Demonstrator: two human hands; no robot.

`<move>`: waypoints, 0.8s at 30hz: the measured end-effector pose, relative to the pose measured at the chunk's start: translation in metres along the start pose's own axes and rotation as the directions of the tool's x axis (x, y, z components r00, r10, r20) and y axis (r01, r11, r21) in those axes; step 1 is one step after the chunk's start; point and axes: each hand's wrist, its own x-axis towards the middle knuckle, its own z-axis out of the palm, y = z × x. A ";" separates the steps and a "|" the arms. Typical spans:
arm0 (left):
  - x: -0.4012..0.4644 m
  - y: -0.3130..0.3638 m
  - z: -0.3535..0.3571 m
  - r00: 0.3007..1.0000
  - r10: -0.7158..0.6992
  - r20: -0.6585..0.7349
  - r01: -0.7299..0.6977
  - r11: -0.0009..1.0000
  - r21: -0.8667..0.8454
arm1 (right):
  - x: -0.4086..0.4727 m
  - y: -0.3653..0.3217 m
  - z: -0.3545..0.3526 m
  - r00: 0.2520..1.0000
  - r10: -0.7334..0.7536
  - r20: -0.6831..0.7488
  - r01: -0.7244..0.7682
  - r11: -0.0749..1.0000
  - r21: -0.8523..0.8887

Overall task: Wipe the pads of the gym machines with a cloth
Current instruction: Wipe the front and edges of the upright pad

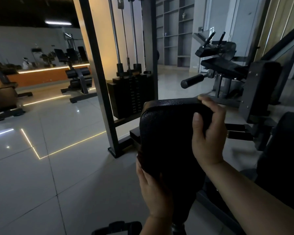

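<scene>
Gripping the black pad's (168, 133) top-right edge, the right hand (209, 133) curls; the left hand (153, 189) clasps its lower-left edge.

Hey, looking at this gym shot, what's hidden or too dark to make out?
- Cloth: none can be made out in the head view; the dim light and the left hand against the black pad could hide one.
- Left fingers: behind the pad's lower left edge.
- Right hand: fingertips curl over the pad's top corner, out of sight.
- Weight stack: numbers too small.

Weight stack (131, 95) behind pad (168, 133)
</scene>
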 end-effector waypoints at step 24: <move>0.005 0.011 0.005 0.997 -0.060 -0.057 0.058 0.997 -0.042 | -0.001 -0.003 -0.001 1.000 0.007 -0.008 -0.007 1.000 -0.026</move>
